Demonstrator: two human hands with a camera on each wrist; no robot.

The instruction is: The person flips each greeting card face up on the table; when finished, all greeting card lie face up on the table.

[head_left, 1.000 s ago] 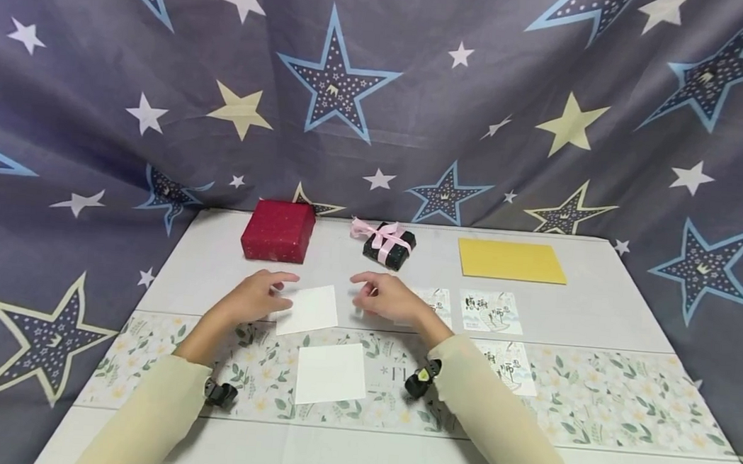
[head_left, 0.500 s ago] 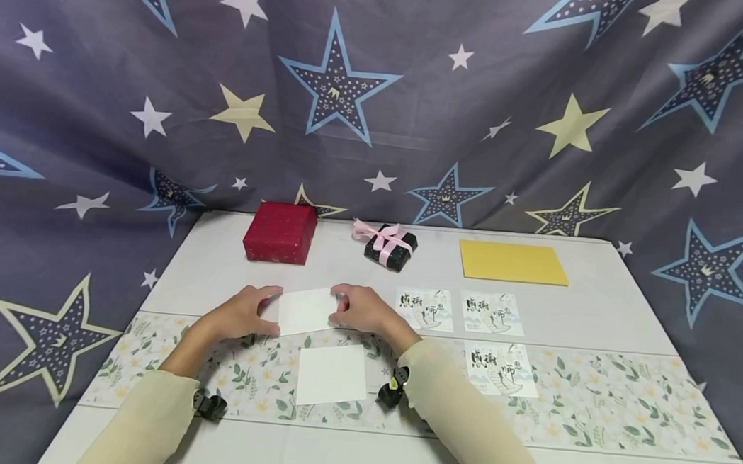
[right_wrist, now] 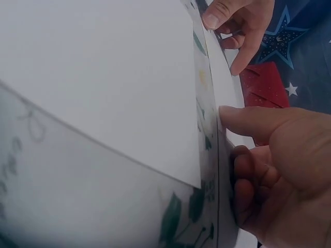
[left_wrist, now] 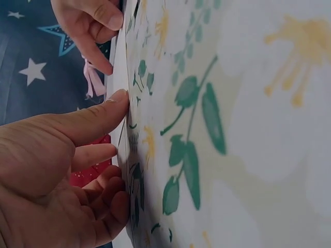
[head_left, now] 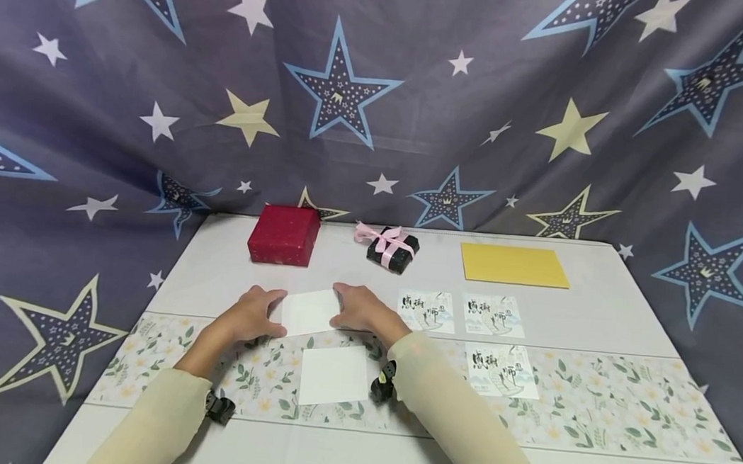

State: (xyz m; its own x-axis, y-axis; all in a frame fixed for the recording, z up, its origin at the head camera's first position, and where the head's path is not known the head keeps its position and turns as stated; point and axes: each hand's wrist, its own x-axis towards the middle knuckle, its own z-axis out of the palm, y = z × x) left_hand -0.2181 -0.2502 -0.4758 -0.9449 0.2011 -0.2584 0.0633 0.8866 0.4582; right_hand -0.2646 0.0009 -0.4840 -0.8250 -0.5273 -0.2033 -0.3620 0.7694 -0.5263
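Observation:
A blank white square card (head_left: 309,313) lies on the table, between my two hands. My left hand (head_left: 251,315) holds its left edge, thumb at the near corner and index finger at the far corner. On the opposite edge my right hand (head_left: 363,309) holds it the same way. The right wrist view shows the right thumb (right_wrist: 243,120) right at the card's near edge, with the other fingers curled below it. A second blank white card (head_left: 335,376) lies nearer the front, on the floral band, left of the right wrist.
Three printed cards with black lettering (head_left: 494,315) lie to the right. Along the back stand a red box (head_left: 284,236), a small black gift box with pink ribbon (head_left: 392,249) and a flat yellow rectangle (head_left: 515,265). A star-patterned curtain (head_left: 416,121) hangs behind the table.
Both hands have come in from beside and above the far blank card to its left and right edges. The right hand has moved left, uncovering a printed card. The cards keep their places.

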